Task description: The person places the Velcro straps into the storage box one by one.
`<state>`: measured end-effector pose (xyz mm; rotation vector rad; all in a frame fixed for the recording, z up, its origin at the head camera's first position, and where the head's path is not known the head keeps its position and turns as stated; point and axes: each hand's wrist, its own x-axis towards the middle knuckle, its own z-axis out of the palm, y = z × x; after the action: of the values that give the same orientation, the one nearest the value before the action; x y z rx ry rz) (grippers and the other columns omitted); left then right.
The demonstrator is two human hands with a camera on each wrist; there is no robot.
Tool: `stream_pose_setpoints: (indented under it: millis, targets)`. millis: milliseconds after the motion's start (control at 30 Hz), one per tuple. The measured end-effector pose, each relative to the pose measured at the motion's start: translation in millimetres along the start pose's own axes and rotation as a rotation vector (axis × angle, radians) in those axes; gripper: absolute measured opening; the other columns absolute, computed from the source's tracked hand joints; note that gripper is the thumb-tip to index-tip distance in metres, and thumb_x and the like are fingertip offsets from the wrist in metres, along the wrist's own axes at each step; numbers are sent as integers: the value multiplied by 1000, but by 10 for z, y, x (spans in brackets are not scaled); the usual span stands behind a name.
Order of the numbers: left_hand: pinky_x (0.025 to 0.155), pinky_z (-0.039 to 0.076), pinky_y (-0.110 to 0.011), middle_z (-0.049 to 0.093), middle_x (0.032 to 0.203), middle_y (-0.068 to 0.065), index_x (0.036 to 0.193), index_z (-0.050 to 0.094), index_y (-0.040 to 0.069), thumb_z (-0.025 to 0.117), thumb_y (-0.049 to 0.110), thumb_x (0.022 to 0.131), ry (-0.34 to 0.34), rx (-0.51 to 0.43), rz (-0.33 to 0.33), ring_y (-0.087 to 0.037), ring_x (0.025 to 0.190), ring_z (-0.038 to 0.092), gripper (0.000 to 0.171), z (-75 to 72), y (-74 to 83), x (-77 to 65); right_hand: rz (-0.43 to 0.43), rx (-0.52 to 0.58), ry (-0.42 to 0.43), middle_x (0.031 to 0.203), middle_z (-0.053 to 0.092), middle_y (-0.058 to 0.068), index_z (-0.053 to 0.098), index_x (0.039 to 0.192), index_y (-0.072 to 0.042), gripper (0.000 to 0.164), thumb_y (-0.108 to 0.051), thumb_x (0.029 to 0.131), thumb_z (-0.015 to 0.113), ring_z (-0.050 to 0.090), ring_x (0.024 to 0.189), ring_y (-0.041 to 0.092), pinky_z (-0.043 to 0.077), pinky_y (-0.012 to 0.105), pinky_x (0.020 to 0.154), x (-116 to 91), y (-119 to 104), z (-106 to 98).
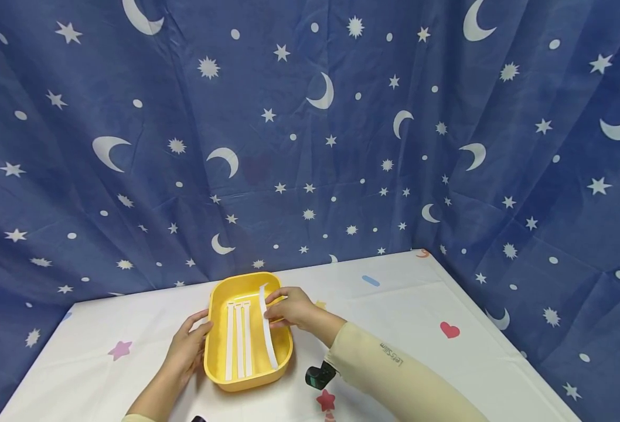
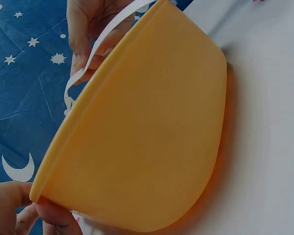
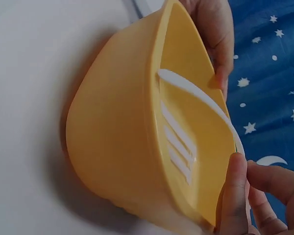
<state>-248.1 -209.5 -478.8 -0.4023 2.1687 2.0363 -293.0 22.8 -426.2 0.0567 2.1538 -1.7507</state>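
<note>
A yellow oval basin (image 1: 247, 385) stands on the white-covered table. My left hand (image 1: 186, 346) grips its left rim, thumb and fingers on either side of the wall in the left wrist view. Over the basin's right side, my right hand (image 1: 291, 308) pinches a white strap (image 1: 266, 331) between thumb and fingers. That strap bows along the right wall in the right wrist view (image 3: 198, 93). On the basin floor lie three more white straps (image 1: 239, 340), side by side lengthwise, with slotted ends at the far side.
Under the basin is a white tablecloth (image 1: 394, 328) printed with coloured shapes, among them a red heart (image 1: 449, 330). A blue curtain (image 1: 289, 152) with moons and stars hangs behind the table and along its right. A small black device (image 1: 319, 376) is worn at my right wrist.
</note>
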Motion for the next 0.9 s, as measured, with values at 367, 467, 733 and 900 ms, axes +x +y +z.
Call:
stream_pose_setpoints:
  millis: [367, 467, 733, 900]
  targets:
    - [78, 57, -29, 59, 125, -19, 151, 31, 10, 48, 25, 102, 0, -8, 1, -12, 93, 66, 54, -12, 5, -18, -45, -98, 53, 69, 65, 10, 66, 93, 0, 21, 12, 77, 74, 66, 56, 15, 58, 28, 52, 1, 5, 246]
    - [76, 58, -28, 60, 123, -17, 151, 31, 11, 48, 25, 102, 2, -4, -6, -11, 91, 67, 53, -12, 10, -16, -58, -161, 86, 64, 65, 10, 66, 89, -1, 20, 11, 76, 75, 66, 51, 16, 58, 29, 51, 14, 9, 275]
    - [73, 58, -29, 61, 121, -17, 152, 30, 12, 50, 27, 102, -9, -5, -10, -13, 89, 68, 55, -10, 6, 4, -90, -309, 152, 56, 59, 10, 63, 81, -2, 21, 12, 73, 76, 68, 52, 27, 57, 30, 49, 53, 43, 365]
    - [72, 58, -28, 63, 117, -16, 151, 32, 11, 49, 25, 102, 3, -13, -5, -13, 88, 67, 53, -1, 9, -1, -99, -367, 137, 55, 60, 11, 59, 76, -4, 24, 13, 74, 75, 71, 58, 31, 57, 30, 51, 53, 17, 393]
